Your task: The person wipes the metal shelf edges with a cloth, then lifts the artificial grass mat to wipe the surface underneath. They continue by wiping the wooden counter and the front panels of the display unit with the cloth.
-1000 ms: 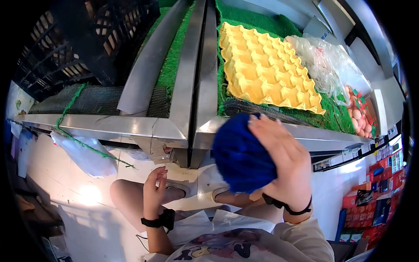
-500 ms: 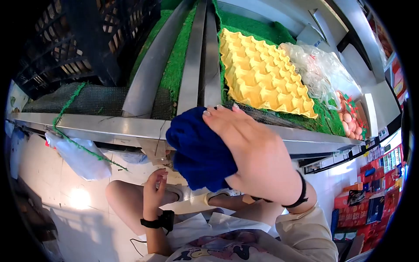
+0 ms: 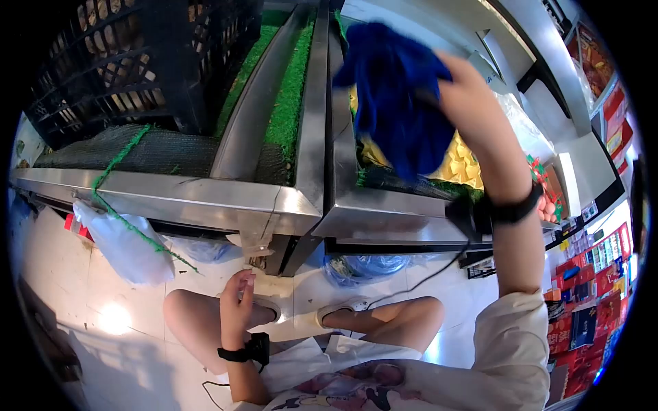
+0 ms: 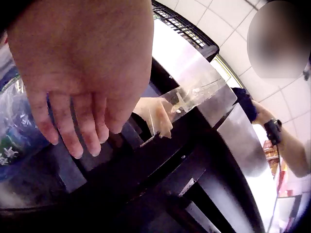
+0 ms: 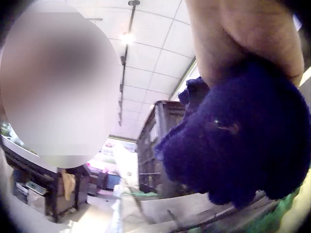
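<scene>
A bunched blue cloth (image 3: 401, 96) hangs from my right hand (image 3: 466, 89) above the right-hand display, in front of the yellow egg tray (image 3: 460, 164). The right wrist view shows the cloth (image 5: 238, 136) against the palm of the right hand (image 5: 248, 34); the fingers are hidden behind it. My left hand (image 3: 236, 305) is held over my lap, below the metal edge, touching nothing. In the left wrist view the left hand (image 4: 82, 73) has its fingers loosely extended, with nothing in them.
A black slatted crate (image 3: 137, 75) stands at the left on dark netting. A metal rim (image 3: 391, 209) runs along the front of the display. Green string (image 3: 113, 168) hangs over the left edge near a white bag (image 3: 130, 246). Packed eggs (image 3: 547, 205) sit at the right.
My right hand has lifted the blue cloth from the front rim up and away, over the egg tray. The left hand has stayed nearly still.
</scene>
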The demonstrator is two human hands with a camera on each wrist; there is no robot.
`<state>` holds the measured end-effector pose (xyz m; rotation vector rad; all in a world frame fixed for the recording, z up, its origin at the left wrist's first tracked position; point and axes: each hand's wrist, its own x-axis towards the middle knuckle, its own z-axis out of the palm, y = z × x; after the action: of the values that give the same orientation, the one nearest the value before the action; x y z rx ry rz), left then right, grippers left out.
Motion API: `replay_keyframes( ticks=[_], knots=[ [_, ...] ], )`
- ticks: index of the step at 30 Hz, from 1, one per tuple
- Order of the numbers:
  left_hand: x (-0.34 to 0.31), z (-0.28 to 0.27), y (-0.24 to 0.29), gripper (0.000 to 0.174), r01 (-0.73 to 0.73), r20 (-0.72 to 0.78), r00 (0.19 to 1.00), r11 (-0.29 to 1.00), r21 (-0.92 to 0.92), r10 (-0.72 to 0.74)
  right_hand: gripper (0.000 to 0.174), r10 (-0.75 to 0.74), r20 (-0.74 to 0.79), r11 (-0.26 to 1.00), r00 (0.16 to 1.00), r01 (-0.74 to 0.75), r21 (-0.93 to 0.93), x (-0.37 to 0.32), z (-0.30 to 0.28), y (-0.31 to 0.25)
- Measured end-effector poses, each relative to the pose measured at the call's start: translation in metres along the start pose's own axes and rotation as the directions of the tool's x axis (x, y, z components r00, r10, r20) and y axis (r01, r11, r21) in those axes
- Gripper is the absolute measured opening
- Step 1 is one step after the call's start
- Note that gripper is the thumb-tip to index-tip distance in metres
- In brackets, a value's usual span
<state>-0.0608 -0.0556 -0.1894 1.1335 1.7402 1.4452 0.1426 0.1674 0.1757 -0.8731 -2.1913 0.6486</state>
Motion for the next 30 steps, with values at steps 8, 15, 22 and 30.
replay_keyframes(
  ticks=[8, 15, 22, 30],
  knots=[
    [0.002, 0.000, -0.005, 0.024, 0.018, -0.002, 1.000, 0.999, -0.050, -0.018, 0.039, 0.039, 0.189, 0.778, 0.981, 0.089, -0.622, 0.087, 0.062, 0.041],
    [0.004, 0.005, -0.009, 0.023, 0.001, 0.021, 1.000, 0.994, -0.105, 0.002, 0.045, -0.034, 0.266, 0.741, 0.963, 0.203, -0.640, 0.034, 0.075, 0.007],
    [0.004, 0.014, 0.000, 0.023, 0.008, 0.088, 0.996, 0.997, -0.081, -0.001, 0.037, -0.209, 0.396, 0.791, 0.894, 0.392, -0.470, -0.021, 0.088, -0.023],
    [-0.004, 0.003, 0.013, 0.025, -0.002, 0.035, 0.999, 1.000, -0.030, 0.003, 0.027, -0.458, 0.400, 0.711, 0.794, 0.597, -0.372, -0.052, 0.085, -0.029]
  ],
)
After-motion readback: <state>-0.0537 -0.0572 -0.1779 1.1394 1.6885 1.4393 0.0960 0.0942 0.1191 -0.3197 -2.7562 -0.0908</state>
